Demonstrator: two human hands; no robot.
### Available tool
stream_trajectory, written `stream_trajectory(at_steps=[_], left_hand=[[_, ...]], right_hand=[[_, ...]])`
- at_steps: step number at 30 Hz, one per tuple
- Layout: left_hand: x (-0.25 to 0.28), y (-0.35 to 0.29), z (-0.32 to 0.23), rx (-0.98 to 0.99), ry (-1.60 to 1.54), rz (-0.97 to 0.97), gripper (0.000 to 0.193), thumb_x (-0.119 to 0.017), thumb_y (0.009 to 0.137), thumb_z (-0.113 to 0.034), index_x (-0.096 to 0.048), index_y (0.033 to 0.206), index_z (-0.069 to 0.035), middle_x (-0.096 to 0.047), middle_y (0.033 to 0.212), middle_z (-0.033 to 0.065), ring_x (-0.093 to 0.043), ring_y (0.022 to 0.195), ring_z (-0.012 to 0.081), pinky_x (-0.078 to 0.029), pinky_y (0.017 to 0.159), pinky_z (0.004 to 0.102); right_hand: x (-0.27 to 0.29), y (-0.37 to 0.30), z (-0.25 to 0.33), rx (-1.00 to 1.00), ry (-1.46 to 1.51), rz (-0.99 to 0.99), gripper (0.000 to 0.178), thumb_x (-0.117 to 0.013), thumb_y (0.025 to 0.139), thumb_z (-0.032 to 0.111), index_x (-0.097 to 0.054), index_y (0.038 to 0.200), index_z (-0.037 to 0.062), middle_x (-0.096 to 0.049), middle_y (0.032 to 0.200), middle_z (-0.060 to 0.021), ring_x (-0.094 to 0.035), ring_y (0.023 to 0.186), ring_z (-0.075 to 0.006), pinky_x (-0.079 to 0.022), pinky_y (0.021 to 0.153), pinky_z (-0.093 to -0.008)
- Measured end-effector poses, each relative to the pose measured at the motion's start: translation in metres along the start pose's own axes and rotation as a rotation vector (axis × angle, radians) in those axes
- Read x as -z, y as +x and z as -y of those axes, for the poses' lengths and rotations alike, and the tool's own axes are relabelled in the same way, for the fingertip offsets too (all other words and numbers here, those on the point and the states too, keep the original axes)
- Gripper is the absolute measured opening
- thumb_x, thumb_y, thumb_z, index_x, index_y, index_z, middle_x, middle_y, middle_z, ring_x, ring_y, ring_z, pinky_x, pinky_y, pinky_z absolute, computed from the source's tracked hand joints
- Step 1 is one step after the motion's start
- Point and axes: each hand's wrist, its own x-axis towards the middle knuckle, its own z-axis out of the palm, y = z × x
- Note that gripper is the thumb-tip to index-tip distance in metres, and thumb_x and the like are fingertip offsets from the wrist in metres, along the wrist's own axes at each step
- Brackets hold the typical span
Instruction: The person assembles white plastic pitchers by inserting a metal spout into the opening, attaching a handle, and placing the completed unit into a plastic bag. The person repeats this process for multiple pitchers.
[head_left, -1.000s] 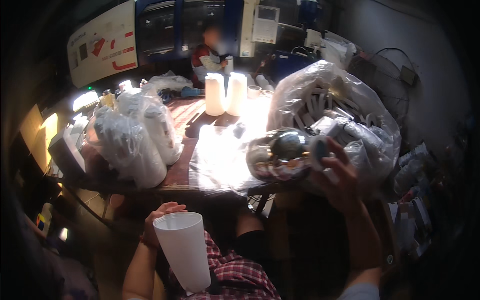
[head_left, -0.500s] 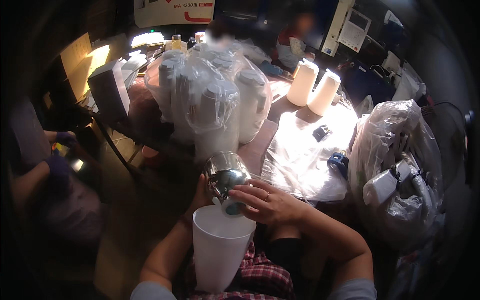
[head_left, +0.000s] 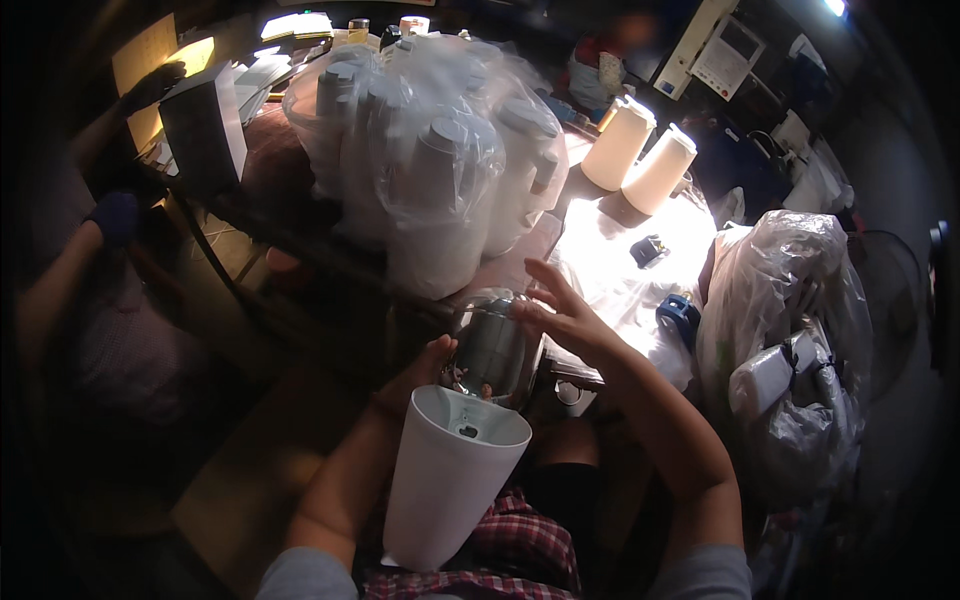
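A white tapered plastic shell [head_left: 452, 490], wide mouth up, leans in my lap against the checked cloth. Inside its mouth shows a small dark slot. Just beyond the rim is a shiny silver metal liner [head_left: 490, 350], mirror-like and rounded. My left hand [head_left: 425, 368] is closed on the liner's left side, its thumb showing and its other fingers hidden. Over the liner's upper right, my right hand [head_left: 565, 312] has its fingers spread. One fingertip is at the liner's top edge; whether it touches is unclear.
Bagged white jugs [head_left: 440, 190] crowd the table ahead. Two cream shells [head_left: 655, 175] stand at right, behind a small dark part [head_left: 650, 250] and a blue tool [head_left: 678, 318]. A stuffed plastic bag [head_left: 785, 340] sits far right. A co-worker's gloved hand [head_left: 115, 218] is at left.
The silver liner has turned from tilting down toward the shell to standing more upright. My right hand has moved up from its mouth and spread. The co-worker's other hand has risen by the dark box.
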Motion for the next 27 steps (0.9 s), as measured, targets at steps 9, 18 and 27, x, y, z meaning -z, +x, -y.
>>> stream_trajectory(at_steps=[9,18,27], left_hand=[[0.000,0.014,0.026,0.179,0.076,0.287,0.084,-0.034,0.089,-0.072,-0.035,0.142,-0.007,-0.060,0.116,0.0115,-0.064,0.096,0.0198,-0.056,0.085,0.0351],[0.019,0.004,0.102,0.252,0.539,0.367,0.093,-0.048,0.085,-0.070,-0.030,0.142,0.000,-0.049,0.130,0.0182,-0.049,0.122,0.0251,-0.045,0.098,0.0368],[0.026,-0.119,0.123,0.132,0.906,-0.130,0.064,-0.055,0.094,-0.041,-0.038,0.137,0.004,-0.051,0.131,0.0185,-0.047,0.123,0.0224,-0.037,0.103,0.0341]], right_hand=[[0.024,-0.044,-0.018,-0.155,0.231,0.366,0.084,-0.076,0.079,0.040,-0.034,0.142,0.0015,-0.048,0.134,-0.0145,-0.049,0.119,-0.0219,-0.044,0.093,-0.0311],[0.035,-0.152,-0.055,-0.309,0.214,0.350,0.089,-0.080,0.076,0.029,-0.030,0.145,0.0051,-0.043,0.141,-0.0140,-0.042,0.129,-0.0245,-0.033,0.108,-0.0378],[0.033,-0.266,-0.086,-0.433,0.129,0.221,0.093,-0.082,0.068,0.030,-0.034,0.142,0.0032,-0.051,0.133,-0.0138,-0.048,0.124,-0.0238,-0.037,0.106,-0.0379]])
